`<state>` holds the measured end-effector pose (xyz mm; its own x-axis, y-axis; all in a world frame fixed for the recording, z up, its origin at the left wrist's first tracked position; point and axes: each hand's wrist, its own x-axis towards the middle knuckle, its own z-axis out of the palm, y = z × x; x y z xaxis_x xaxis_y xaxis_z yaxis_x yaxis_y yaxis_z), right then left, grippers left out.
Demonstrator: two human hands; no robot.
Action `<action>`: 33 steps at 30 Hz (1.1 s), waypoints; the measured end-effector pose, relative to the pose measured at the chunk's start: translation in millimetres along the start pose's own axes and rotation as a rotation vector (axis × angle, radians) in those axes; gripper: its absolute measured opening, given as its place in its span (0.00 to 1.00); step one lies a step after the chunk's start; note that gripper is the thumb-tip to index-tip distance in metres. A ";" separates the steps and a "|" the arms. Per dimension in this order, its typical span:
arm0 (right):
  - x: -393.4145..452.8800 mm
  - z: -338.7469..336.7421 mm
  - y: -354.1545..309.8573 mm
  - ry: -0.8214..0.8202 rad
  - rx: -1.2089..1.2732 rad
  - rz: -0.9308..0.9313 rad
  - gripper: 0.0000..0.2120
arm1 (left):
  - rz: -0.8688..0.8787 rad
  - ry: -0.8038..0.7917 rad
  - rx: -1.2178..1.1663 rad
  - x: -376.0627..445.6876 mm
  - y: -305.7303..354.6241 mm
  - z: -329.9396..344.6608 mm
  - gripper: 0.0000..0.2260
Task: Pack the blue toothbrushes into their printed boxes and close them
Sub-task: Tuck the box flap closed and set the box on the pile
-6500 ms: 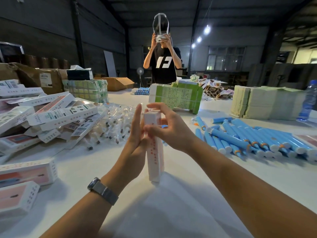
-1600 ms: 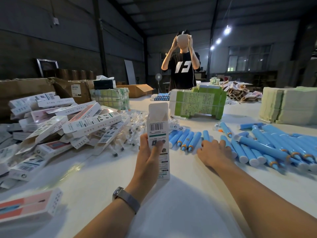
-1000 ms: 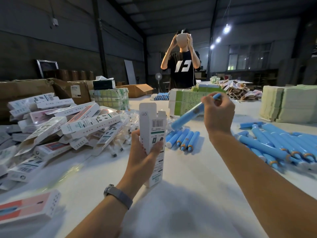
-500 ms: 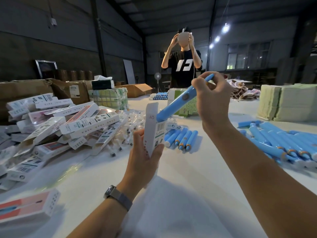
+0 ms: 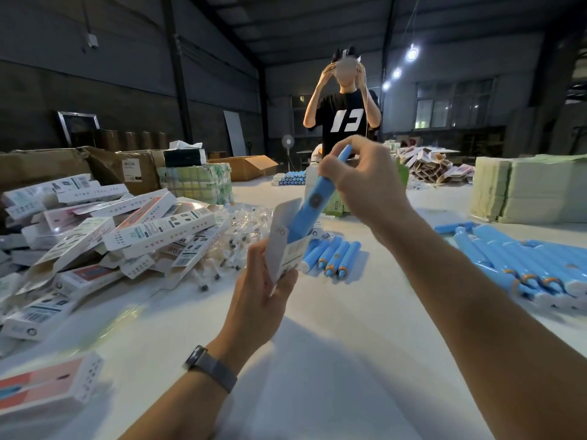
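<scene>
You hold one blue plastic toothbrush (image 5: 313,206) and one white printed cardboard box (image 5: 286,246); four blue toothbrushes (image 5: 332,257) lie just behind.

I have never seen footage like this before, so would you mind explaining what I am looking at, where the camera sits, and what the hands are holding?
There is no machine here: the camera is worn on a person's head and looks forward and down, so the two bare arms reaching in from the bottom are the wearer's own. The left hand, with a wristwatch on its wrist, grips a printed box held upright with its top flap open. The right hand pinches a blue toothbrush and has its lower end inside the box's mouth. On the white table lie a pile of printed boxes at the left, loose blue toothbrushes at the right and a few more behind the box. Another person stands across the table.
</scene>
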<state>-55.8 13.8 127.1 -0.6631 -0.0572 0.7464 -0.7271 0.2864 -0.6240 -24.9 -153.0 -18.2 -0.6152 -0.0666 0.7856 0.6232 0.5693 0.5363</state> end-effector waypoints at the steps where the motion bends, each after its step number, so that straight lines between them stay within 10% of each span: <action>1: -3.7 6.4 2.9 -0.038 -0.002 -0.011 0.05 | -0.012 0.007 -0.031 -0.1 1.9 1.0 0.15; 13: -36.6 51.8 35.0 -0.151 -0.329 -0.381 0.14 | -0.173 0.149 0.013 6.4 -3.0 -2.8 0.16; 19: -35.3 69.2 72.4 -0.054 -0.153 -0.155 0.11 | -0.348 0.465 0.002 18.5 -18.8 -19.0 0.15; 26: -32.7 131.7 127.0 -0.685 -0.756 0.120 0.20 | -0.333 0.490 0.067 17.7 -25.8 -16.0 0.19; 33: -22.6 170.2 135.2 -0.765 -1.061 0.142 0.18 | -0.303 0.458 0.078 18.3 -27.8 -14.5 0.18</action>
<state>-169.4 -108.9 -13.5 -0.9091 -0.3878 0.1519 -0.3832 0.9217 0.0596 -46.5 -181.9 -14.3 -0.4773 -0.5766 0.6631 0.4024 0.5274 0.7483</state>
